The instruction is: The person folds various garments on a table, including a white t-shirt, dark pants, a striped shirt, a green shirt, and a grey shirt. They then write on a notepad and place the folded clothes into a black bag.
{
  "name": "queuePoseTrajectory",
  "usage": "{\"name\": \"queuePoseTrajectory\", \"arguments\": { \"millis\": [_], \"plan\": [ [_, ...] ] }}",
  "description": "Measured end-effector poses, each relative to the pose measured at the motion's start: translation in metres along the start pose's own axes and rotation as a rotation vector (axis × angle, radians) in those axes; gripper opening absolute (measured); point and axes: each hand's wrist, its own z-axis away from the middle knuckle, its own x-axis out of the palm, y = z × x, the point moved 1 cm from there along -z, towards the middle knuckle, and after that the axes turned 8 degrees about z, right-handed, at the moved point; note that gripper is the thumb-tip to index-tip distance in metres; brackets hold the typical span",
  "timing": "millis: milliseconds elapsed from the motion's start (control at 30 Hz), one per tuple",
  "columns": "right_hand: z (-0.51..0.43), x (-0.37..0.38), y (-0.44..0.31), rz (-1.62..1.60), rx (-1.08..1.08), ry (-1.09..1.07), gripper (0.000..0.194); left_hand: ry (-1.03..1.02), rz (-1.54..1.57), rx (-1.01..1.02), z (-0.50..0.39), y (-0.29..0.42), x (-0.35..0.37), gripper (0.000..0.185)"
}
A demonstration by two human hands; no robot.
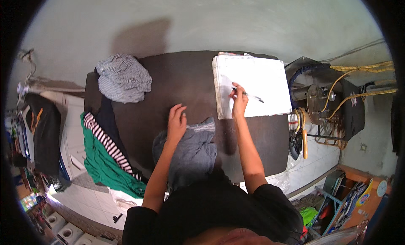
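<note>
My right hand holds a pen over a large open notebook at the right of the dark padded table. The pen's far end points to the lower right. My left hand, fingers apart and slightly curled, is above the upper edge of a dark grey-blue garment at the table's near side; whether it touches the cloth I cannot tell. A crumpled grey striped cloth lies at the table's far left. Green fabric and a black-and-white striped piece hang over the left edge.
A clothes iron hangs or rests beside the table's right edge. Beyond it stand a round metal vessel and yellow hoses. Dark clothing hangs at the left. A shelf holding folded cloth is at the lower right.
</note>
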Motion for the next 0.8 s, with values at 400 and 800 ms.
{"name": "queuePoseTrajectory", "arguments": {
  "millis": [400, 800],
  "plan": [
    [-0.161, 0.04, 0.013, -0.114, -0.19, 0.045, 0.017, -0.32, -0.23, 0.211, -0.179, -0.02, 0.166, 0.058],
    [-0.161, 0.037, 0.038, 0.331, -0.358, 0.052, 0.029, -0.231, -0.378, 0.326, -0.175, -0.043, 0.179, 0.051]
  ]
}}
